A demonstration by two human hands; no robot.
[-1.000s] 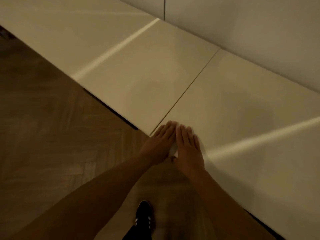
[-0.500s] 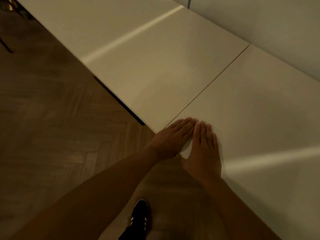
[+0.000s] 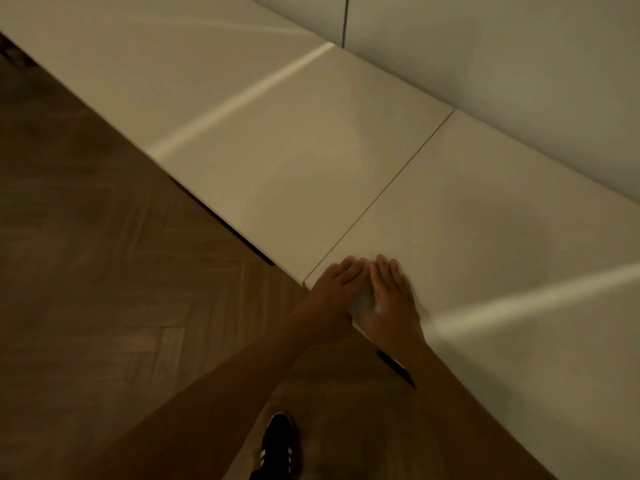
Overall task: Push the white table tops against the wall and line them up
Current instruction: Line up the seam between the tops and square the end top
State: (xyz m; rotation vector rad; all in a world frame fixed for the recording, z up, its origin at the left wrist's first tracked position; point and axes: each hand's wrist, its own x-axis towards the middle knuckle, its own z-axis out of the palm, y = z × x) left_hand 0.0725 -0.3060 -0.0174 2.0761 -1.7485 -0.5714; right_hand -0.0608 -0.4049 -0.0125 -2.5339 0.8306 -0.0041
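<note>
both hands flat on the near corner of a white table top, right beside the seam.

the left hand (image 3: 337, 282) and right hand (image 3: 391, 292) lie side by side, fingers straight and pressed down, gripping nothing, index fingers about touching. they sit on the right table top (image 3: 502, 244), at its front edge just right of the seam (image 3: 381, 194). the left table top (image 3: 294, 161) butts against that seam with only a thin dark line between the two surfaces. at the front end of the seam the right top's corner sticks out slightly past the left one. far from the seam's front end, both tops meet the wall (image 3: 502, 81). herringbone wood floor (image 3: 104, 271) lies in front of the seam, with a black shoe (image 3: 277, 445) on it.
</note>
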